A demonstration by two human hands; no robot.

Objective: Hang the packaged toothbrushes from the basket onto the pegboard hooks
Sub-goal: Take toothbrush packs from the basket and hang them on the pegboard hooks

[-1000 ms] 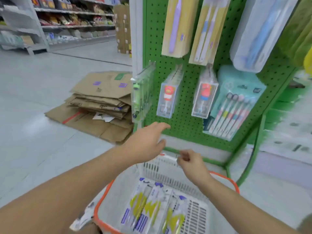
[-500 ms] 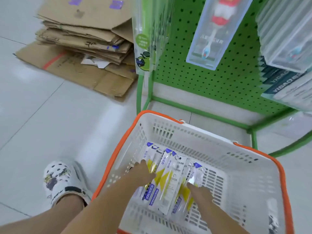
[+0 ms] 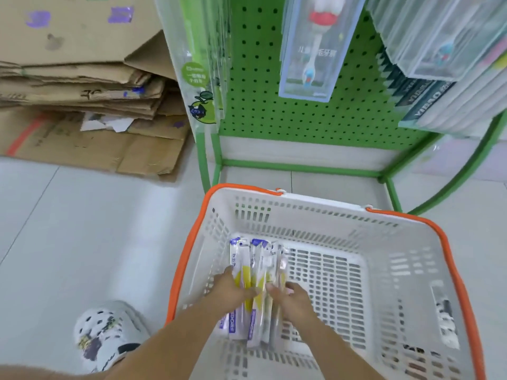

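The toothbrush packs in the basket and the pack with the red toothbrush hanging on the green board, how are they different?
The toothbrush packs in the basket lie flat in a bunch on the basket floor; the red toothbrush pack hangs on the pegboard.

The basket packs are white, yellow and purple; the hanging one is clear with blue edges.

The left hand and right hand hold the basket packs; nothing touches the hanging one.

Both are long, narrow packs.

— What can be read here?
— "YIBNO" on dark teal packs (image 3: pixel 422 102) hanging at the pegboard's (image 3: pixel 274 78) right edge. Chinese characters on a clear toothbrush pack (image 3: pixel 308 64), too blurred.
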